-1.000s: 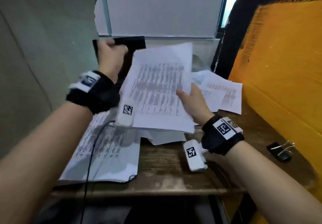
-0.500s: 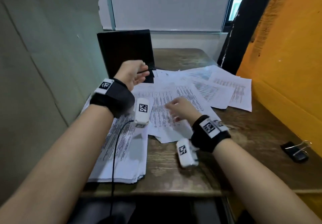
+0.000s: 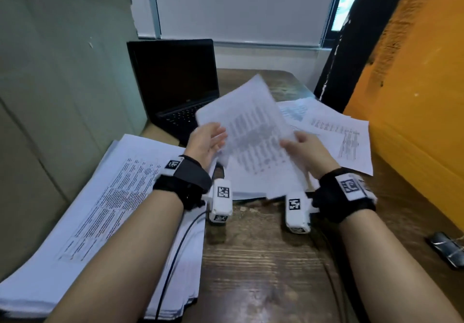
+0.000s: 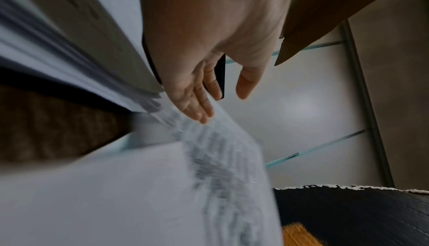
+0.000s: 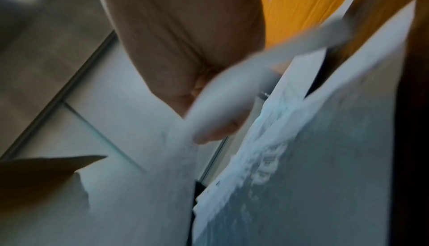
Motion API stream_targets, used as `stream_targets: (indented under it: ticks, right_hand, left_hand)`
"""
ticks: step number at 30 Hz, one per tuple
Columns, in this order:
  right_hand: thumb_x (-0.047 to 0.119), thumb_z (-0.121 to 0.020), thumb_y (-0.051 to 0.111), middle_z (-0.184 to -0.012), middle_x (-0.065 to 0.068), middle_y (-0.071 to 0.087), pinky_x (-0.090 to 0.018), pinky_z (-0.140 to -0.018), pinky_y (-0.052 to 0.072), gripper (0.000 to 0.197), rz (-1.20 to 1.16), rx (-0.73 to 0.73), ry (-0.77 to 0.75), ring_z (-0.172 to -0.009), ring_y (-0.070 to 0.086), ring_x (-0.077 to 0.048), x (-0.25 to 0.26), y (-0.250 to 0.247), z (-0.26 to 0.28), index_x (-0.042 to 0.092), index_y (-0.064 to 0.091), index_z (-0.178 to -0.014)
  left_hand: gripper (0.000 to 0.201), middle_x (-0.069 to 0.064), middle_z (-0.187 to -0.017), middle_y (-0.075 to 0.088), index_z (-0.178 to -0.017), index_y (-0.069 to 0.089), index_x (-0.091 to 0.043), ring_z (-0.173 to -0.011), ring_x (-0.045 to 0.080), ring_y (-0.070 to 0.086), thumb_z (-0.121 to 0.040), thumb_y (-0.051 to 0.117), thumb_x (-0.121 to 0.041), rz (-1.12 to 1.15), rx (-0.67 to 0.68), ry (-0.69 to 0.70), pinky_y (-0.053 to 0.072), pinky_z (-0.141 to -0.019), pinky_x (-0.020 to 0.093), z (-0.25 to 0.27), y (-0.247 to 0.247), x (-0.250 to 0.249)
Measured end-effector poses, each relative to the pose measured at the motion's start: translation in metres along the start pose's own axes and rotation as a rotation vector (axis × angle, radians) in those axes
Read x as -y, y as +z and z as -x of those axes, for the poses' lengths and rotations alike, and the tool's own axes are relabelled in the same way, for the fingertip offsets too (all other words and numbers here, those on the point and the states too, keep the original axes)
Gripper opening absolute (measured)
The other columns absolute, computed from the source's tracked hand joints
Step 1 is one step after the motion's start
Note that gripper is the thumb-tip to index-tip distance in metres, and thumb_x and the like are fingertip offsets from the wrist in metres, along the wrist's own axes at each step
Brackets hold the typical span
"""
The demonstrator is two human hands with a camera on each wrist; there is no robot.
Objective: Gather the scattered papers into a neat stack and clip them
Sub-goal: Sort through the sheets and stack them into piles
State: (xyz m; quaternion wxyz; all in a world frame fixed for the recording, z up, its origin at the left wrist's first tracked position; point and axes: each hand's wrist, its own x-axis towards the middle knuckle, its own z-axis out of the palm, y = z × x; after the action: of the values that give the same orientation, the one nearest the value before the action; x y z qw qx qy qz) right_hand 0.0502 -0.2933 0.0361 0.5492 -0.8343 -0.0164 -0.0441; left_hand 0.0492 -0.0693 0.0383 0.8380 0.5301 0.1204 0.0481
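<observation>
Right hand (image 3: 305,150) pinching sheets (image 3: 253,132), lifted and tilted over bench (image 3: 253,260); left hand (image 3: 206,142) flat-fingered against their left edge. Clip (image 3: 445,248) far right, big stack (image 3: 105,204) left.

Your printed sheets (image 3: 251,132) tilt up at frame centre, blurred. More loose papers (image 3: 346,134) lie flat at right; a thick stack (image 3: 105,202) lies lower left. The black binder clip (image 3: 448,248) rests far right.
</observation>
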Motion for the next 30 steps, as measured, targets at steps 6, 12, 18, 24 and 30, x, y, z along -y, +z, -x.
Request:
stream_targets:
  ticks: [6, 12, 18, 24, 30]
  right_hand:
    - [0.021, -0.097, 0.056, -0.101, 0.002, 0.071, -0.029, -0.082, 0.053, 0.015, -0.140, -0.174, -0.172, -0.097, 0.067, -0.015, -0.021, -0.017, -0.004, 0.014, 0.065, -0.106]
    - [0.019, -0.100, 0.050, -0.096, 0.011, 0.057, -0.023, -0.079, 0.047, 0.029, -0.130, -0.240, -0.245, -0.101, 0.059, -0.019, -0.009, -0.008, 0.005, 0.000, 0.057, -0.121]
    - [0.039, -0.092, 0.054, -0.092, -0.031, 0.061, -0.033, -0.070, 0.041, 0.042, -0.251, -0.342, -0.163, -0.075, 0.053, -0.020, -0.037, -0.023, -0.014, -0.002, 0.056, -0.094]
    - [0.032, -0.092, 0.056, -0.068, -0.007, 0.052, -0.028, -0.061, 0.040, 0.035, -0.234, -0.258, -0.073, -0.061, 0.049, -0.015, -0.045, -0.026, -0.020, 0.002, 0.052, -0.075]
    - [0.037, -0.096, 0.054, -0.117, -0.011, 0.064, -0.034, -0.091, 0.050, 0.037, -0.136, -0.127, 0.041, -0.103, 0.060, -0.023, -0.049, -0.035, -0.021, 0.005, 0.060, -0.113]
  left_hand:
    - [0.058, 0.007, -0.133, 0.052, -0.141, 0.033, -0.005, -0.109, 0.014, 0.056, -0.092, 0.061, -0.019, -0.121, 0.157, 0.016, 0.048, -0.083, 0.019, 0.007, -0.001, 0.034]
    - [0.029, 0.002, -0.070, 0.055, -0.071, 0.052, -0.012, -0.066, 0.013, 0.056, -0.086, 0.068, -0.031, -0.500, 0.223, 0.123, 0.044, -0.060, 0.015, 0.012, 0.000, 0.039]
    - [0.046, 0.001, -0.060, 0.036, -0.054, 0.035, -0.016, -0.057, 0.015, 0.040, -0.088, 0.067, -0.018, -0.511, 0.113, 0.194, 0.032, -0.056, 0.025, 0.010, -0.004, 0.040]
    - [0.010, 0.012, -0.089, 0.067, -0.092, 0.064, -0.001, -0.074, 0.020, 0.064, -0.091, 0.061, -0.011, -0.383, 0.256, -0.024, 0.055, -0.058, 0.020, 0.016, -0.001, 0.037]
    - [0.039, 0.020, -0.132, 0.056, -0.134, 0.048, 0.004, -0.106, 0.030, 0.059, -0.095, 0.049, 0.002, -0.307, 0.178, -0.061, 0.048, -0.088, 0.039, 0.015, -0.002, 0.038]
